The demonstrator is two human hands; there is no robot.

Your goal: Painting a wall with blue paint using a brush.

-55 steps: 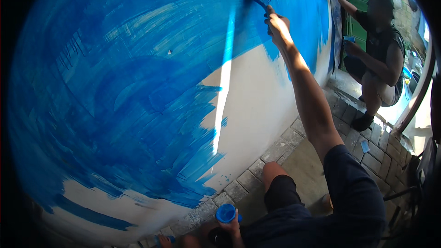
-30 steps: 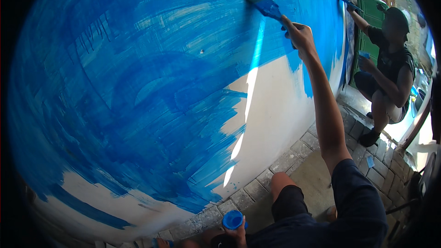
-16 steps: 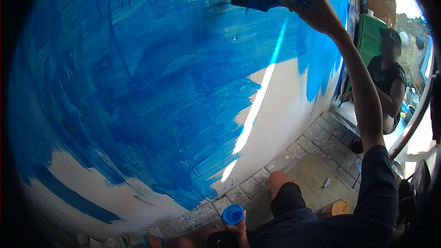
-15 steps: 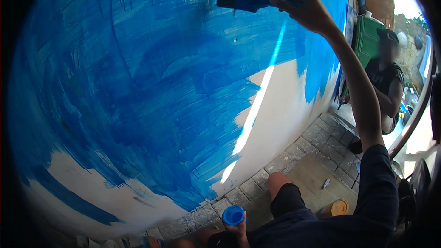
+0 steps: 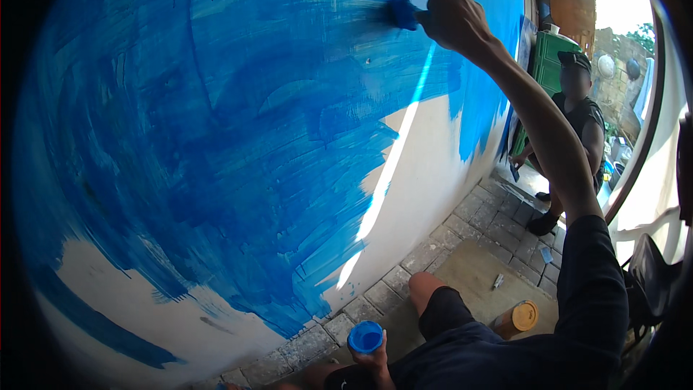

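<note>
My right hand (image 5: 455, 20), raised high, is closed around the handle of a wide paintbrush (image 5: 403, 14) whose blue-coated bristles are pressed to the wall. The wall (image 5: 238, 166) is largely covered in streaky blue paint, with bare whitish areas (image 5: 419, 166) lower down. Low in front of me, my left hand (image 5: 378, 362) grips a small round cup of blue paint (image 5: 365, 336), its mouth facing up. My left fingers show only partly, around the cup's side.
Grey paving blocks (image 5: 382, 296) run along the wall's foot. Beside my right leg stand a tan-lidded container (image 5: 523, 315) and a small pale item (image 5: 498, 282). Another person (image 5: 583, 119) crouches at right near a green cabinet (image 5: 550, 61). A dark chair (image 5: 650, 274) stands at the right edge.
My right hand has moved slightly left and turned, bringing the brush from broadside to pressed against the wall. My left hand still holds the cup. The other person's posture has shifted slightly.
</note>
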